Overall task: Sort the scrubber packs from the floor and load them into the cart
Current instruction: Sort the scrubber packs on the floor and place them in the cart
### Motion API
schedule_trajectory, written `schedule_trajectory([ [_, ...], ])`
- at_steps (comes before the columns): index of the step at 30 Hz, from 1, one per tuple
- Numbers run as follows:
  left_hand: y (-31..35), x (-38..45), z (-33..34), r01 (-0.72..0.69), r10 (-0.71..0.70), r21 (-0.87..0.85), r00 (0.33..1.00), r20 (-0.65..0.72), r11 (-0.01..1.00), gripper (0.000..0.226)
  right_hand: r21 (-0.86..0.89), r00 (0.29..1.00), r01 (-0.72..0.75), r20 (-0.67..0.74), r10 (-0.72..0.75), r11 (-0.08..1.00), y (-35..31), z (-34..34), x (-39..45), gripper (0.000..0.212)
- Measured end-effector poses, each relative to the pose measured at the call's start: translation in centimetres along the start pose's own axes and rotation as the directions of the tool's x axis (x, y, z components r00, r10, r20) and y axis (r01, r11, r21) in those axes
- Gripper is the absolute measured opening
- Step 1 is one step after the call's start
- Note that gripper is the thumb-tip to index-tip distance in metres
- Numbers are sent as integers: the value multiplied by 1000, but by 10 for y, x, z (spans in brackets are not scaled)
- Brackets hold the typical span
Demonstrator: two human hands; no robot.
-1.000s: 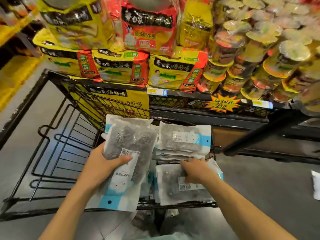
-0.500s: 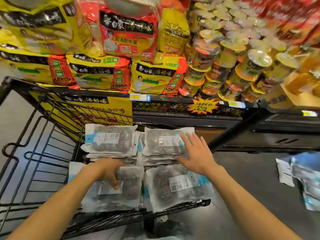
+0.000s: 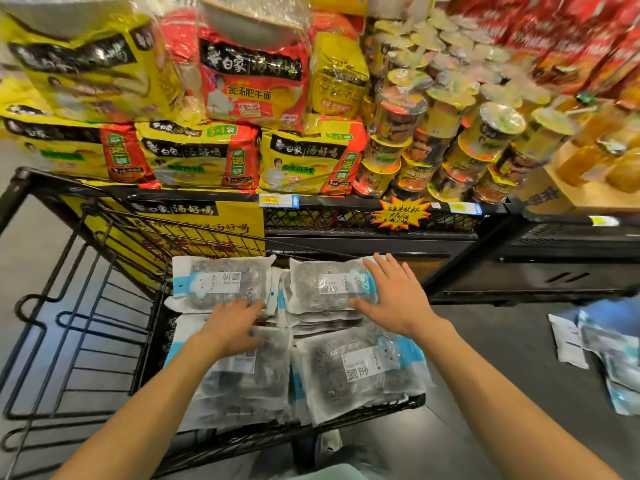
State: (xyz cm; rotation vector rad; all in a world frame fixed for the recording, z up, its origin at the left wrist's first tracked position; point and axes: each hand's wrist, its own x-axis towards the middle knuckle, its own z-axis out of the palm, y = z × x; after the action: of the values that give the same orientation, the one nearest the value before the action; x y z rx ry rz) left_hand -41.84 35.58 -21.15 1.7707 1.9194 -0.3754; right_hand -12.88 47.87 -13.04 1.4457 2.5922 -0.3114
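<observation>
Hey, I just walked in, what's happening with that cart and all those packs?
A person is loading scrubber packs into a black wire cart. Four stacks sit side by side in it. The right hand lies flat on the far right stack; the left hand rests where the two left stacks meet. More packs lie on the floor to the right.

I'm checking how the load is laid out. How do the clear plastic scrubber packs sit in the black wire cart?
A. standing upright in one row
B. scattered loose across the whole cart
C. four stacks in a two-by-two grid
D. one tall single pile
C: the clear plastic scrubber packs lie flat in four stacks, two far and two near, at one end of the black wire cart.
</observation>
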Motion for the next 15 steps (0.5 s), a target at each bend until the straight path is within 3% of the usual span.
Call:
schedule_trajectory([
  [5, 16, -23, -56, -46, 43, -2, 939, -340, 999, 75, 24, 1000, 9, -30, -9, 1000, -8, -18, -7, 92],
  [8, 30, -38, -92, -60, 70, 36, 881, -468, 998, 84, 38, 996, 11, -87, -8, 999, -8, -33, -14, 93],
  [12, 67, -58, -142, -79, 120, 98, 828, -548, 992, 93, 70, 987, -5, -157, 16, 998, 7, -61, -33, 95],
  [15, 102, -64, -164, -86, 150, 142, 828, -541, 986, 94, 107, 979, -32, -197, 52, 994, 30, -77, -55, 95],
])
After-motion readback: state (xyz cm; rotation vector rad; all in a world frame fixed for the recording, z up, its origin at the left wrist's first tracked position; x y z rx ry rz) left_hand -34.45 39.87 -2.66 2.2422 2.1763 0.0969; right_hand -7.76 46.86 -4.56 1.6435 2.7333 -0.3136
